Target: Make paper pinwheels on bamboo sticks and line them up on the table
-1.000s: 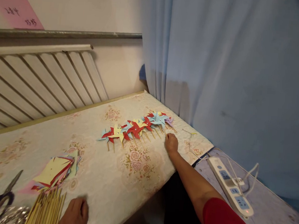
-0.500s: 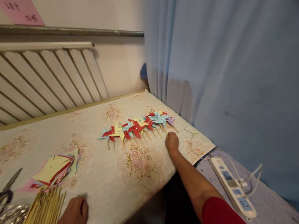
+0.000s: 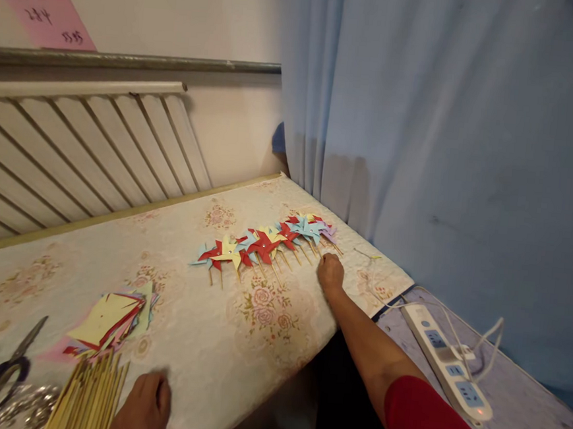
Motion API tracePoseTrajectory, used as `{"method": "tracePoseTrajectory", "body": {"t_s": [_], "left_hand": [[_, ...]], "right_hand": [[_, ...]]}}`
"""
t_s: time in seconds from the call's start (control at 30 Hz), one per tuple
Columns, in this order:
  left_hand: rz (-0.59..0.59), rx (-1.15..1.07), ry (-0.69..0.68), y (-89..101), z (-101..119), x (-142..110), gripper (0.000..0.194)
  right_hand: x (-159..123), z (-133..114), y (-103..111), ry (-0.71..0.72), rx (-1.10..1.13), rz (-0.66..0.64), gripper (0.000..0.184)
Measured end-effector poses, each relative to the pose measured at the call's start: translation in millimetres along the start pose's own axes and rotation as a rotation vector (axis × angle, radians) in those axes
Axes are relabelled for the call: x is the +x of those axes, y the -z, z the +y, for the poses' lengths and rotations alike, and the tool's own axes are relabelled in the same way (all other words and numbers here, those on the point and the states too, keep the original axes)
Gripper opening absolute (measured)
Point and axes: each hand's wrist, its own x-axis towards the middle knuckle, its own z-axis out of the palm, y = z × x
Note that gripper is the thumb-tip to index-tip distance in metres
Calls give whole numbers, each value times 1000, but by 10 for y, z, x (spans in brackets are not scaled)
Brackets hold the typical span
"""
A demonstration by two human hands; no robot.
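Observation:
My right hand [image 3: 330,271] is closed around the lower end of a thin wooden stick. That stick belongs to a light blue paper pinwheel [image 3: 308,229] at the right end of an overlapping row. Red, yellow, blue and purple pinwheels make up the row, among them a red pinwheel [image 3: 263,246] and a yellow pinwheel [image 3: 230,253], their sticks pointing towards me. Near the table's front edge rests my left hand [image 3: 145,407], its fingers curled in, with nothing seen in it. Just left of it lies a bundle of wooden sticks [image 3: 87,397].
Cut coloured paper sheets [image 3: 107,319] lie in a pile behind the sticks. Scissors [image 3: 0,377] and shiny metal pins [image 3: 28,406] are at the lower left. A power strip [image 3: 446,362] with white cables lies right of the flowered tabletop [image 3: 187,345]. A blue curtain [image 3: 446,141] hangs behind.
The view has shifted slightly, so the table's things appear a little further right. Both hands keep the same places and grips.

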Motion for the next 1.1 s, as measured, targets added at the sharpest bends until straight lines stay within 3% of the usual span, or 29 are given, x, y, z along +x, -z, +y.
{"method": "tracePoseTrajectory", "body": {"t_s": [0.33,0.63,0.87,1.1], "left_hand": [[2,-7,0,25,16,6,27],[4,52,-1,61,55,-7,28],[10,71,-1,106,126,-14,29],[38,90,6,126,153,-42,31]], "right_hand": [[-20,19,-2,5,24,37,15],[-1,94,-39,-76,239,184,22],[-247,145,78,-165,220,212,28],[-416,105,169,-120,159,153,24]]}}
